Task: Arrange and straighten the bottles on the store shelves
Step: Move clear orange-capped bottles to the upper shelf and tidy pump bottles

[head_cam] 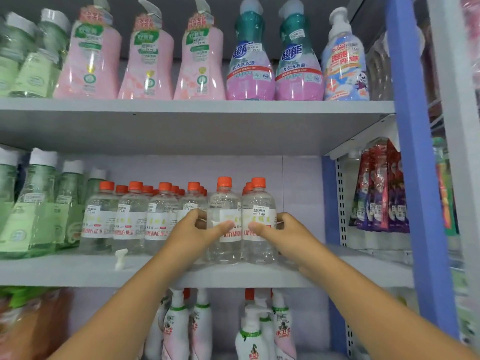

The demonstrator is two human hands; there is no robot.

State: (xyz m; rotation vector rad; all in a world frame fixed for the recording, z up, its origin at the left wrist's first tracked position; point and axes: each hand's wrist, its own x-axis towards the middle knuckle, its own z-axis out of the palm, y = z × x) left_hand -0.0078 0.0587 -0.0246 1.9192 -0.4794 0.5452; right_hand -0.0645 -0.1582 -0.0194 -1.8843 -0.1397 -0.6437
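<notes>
Store shelves (pixel 197 274) packed with bottles, both hands working the middle one.
Left hand (pixel 197 236) is gripping one clear orange-capped bottle (pixel 225 203), right hand (pixel 279 236) is gripping its neighbour (pixel 258 201), both upright at the front edge.

The light is bright and even, soft and slightly cool, with no harsh shadows on my arms. The underside of the upper shelf (pixel 181 131) is a shade darker, and the space beneath the middle shelf (pixel 78 271) falls dimmer still. Small white glints sit on the clear orange-capped bottles (pixel 224 219) and on the pink pump bottles (pixel 89 55) above. The centre is fairly sharp; price labels there can be read. Toward the left edge the green bottles (pixel 33 203) smear into blur, and the bottom left corner is a soft mush. The wide lens bends the blue upright (pixel 413 152) and tilts the top row outward.
</notes>
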